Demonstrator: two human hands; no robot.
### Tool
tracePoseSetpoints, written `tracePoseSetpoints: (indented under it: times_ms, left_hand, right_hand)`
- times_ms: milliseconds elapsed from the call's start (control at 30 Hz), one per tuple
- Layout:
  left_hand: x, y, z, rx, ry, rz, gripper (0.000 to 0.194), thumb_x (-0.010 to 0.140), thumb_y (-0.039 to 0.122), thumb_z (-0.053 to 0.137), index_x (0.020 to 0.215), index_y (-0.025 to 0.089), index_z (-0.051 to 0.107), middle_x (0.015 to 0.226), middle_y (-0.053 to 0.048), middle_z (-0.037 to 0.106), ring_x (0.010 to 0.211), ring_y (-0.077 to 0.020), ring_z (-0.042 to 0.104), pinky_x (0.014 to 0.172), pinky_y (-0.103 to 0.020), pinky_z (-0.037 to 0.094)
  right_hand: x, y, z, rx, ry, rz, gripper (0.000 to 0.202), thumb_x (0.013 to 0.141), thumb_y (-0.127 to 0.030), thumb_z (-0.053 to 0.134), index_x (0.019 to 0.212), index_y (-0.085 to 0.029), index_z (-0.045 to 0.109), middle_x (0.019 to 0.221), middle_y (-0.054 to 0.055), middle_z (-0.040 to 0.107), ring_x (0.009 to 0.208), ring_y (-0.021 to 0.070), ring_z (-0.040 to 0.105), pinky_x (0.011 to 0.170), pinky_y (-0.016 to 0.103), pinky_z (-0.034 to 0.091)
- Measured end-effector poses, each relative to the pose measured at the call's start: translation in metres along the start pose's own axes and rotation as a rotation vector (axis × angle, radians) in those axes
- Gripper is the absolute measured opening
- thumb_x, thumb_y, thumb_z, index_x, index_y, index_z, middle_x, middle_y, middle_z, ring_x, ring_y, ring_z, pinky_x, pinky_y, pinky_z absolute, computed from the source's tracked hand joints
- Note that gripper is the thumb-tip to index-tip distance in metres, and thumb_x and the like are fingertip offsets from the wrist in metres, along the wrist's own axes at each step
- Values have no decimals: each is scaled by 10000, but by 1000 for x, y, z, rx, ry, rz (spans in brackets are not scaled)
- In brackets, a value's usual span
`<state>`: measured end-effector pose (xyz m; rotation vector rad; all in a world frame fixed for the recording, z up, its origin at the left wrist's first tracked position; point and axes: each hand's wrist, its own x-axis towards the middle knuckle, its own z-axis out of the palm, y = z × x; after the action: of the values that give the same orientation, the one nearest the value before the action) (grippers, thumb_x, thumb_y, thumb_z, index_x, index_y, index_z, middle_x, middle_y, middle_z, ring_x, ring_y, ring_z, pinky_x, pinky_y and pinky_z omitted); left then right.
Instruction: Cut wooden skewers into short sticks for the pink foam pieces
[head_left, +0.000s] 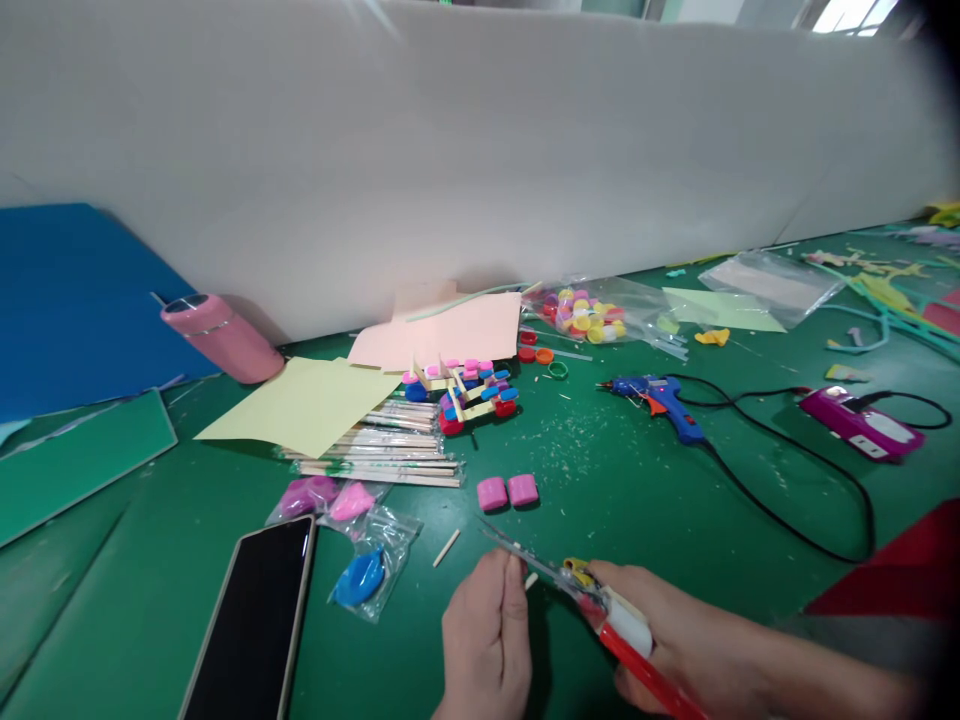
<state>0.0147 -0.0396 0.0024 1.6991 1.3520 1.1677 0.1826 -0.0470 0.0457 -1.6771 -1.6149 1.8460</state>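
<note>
My left hand [491, 625] is closed in a pinch near the table's front edge. A pale wooden stick [532, 581] pokes out beside its fingertips; the rest of it is hidden in the fingers. In my right hand [660, 610] is a pair of scissors with red and white handles [634, 645]. Their long metal blades [529, 555] point up and left, passing just over the left fingertips. A short cut stick [446, 548] lies on the table left of the blade tip. Just beyond the tip sit two pink blocks [493, 494].
A phone [259, 610] and small bags with balloons [360, 577] lie at left. Behind are bundled sticks [382, 470], stick-and-cap models [480, 395], yellow paper [300, 405] and a pink bottle [223, 338]. At right, a blue glue gun [660, 400] trails its black cable [787, 530].
</note>
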Motion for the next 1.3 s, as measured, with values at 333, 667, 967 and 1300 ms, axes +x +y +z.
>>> tracePoseSetpoints:
  times_ms: [333, 667, 967, 1300]
  left_hand:
    - [3, 4, 1, -174, 41, -104, 224, 815, 295, 455, 648, 204, 575, 557, 9, 510, 523, -141, 467, 576, -227, 406]
    - [11, -5, 6, -898, -58, -496, 259, 716, 376, 606, 640, 128, 606, 469, 55, 394, 436, -68, 336, 457, -195, 341]
    - [15, -4, -6, -1368, -436, -639, 219, 711, 332, 624, 598, 148, 591, 380, 120, 193, 317, -17, 150, 367, -174, 280]
    - [18, -26, -14, 272, -294, 15, 185, 808, 217, 442, 844, 180, 619, 768, -68, 649, 713, -199, 571, 700, -336, 430]
  right_hand:
    - [-1, 3, 1, -30, 9, -37, 209, 567, -91, 508, 731, -191, 424, 580, -74, 429, 484, 65, 351, 404, 162, 251]
    - [11, 9, -10, -456, 302, -234, 219, 687, -296, 554, 849, -212, 433, 780, 0, 549, 621, 144, 475, 538, 233, 324]
    - [8, 5, -19, -512, 238, -296, 275, 658, -310, 601, 858, -214, 439, 799, 1, 561, 646, 152, 490, 540, 231, 318]
    - [12, 15, -36, -482, 411, -184, 167, 757, -335, 515, 814, -214, 414, 713, -6, 546, 576, 144, 478, 491, 236, 287]
